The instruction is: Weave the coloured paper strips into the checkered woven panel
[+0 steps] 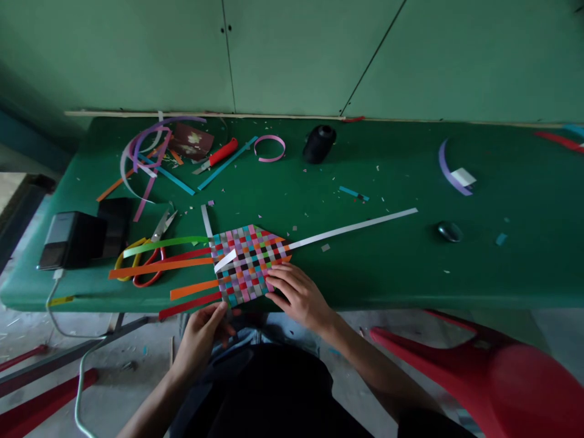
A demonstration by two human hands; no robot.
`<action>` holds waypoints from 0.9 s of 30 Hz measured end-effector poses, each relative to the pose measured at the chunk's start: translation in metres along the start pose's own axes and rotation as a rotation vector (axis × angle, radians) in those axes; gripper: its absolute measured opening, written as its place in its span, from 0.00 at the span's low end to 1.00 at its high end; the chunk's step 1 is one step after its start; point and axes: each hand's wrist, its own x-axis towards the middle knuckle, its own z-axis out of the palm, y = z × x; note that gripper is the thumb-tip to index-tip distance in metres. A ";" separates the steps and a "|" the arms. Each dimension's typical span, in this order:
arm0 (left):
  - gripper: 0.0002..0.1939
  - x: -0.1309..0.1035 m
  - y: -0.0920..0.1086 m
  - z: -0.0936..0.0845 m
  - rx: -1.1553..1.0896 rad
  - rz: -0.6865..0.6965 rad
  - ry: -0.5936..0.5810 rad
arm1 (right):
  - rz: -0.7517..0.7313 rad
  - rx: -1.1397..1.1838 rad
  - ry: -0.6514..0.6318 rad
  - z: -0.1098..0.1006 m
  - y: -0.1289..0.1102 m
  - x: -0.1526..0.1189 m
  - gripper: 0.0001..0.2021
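The left hand (206, 325) is held at the mat's near left corner, fingertips touching it; whether the corner is pinched cannot be told. The right hand (301, 298) is laid with its fingers over the mat's near right part; whether the mat is clasped there cannot be told either.

The mat (249, 264) is set at the near edge of the surface (387, 267), left of that edge's middle. Its body appears fully interlaced, so the weaving may be judged largely done. The ends are left unfinished: from the left side a green strip (171, 244), two orange and two red ones are seen running loose toward the surface's left edge. One white strip (356, 228) is stretched from the right tip, another is pointed toward the far edge, and a short white flap (225, 260) is raised on top.

A tight, many-coloured check is shown, straight along the left side and slanted to a blunt point at the right.

Farther out, scissors (161, 231) are partly covered by the loose strips. Toward the far edge, a knife (223, 152), a pink ring (271, 160) and a black object (318, 146) are found.
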 end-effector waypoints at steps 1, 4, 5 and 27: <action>0.28 0.000 0.000 0.000 -0.002 -0.001 0.001 | 0.011 -0.001 0.018 0.002 -0.002 0.000 0.17; 0.28 -0.001 0.002 0.001 -0.003 -0.006 0.001 | 0.033 0.002 0.066 0.008 -0.008 -0.001 0.17; 0.28 -0.002 0.003 0.001 -0.004 -0.008 0.000 | 0.040 0.001 0.079 0.010 -0.010 -0.001 0.17; 0.26 -0.004 0.007 0.000 -0.075 -0.030 -0.002 | 0.230 -0.040 0.133 0.025 -0.033 0.002 0.14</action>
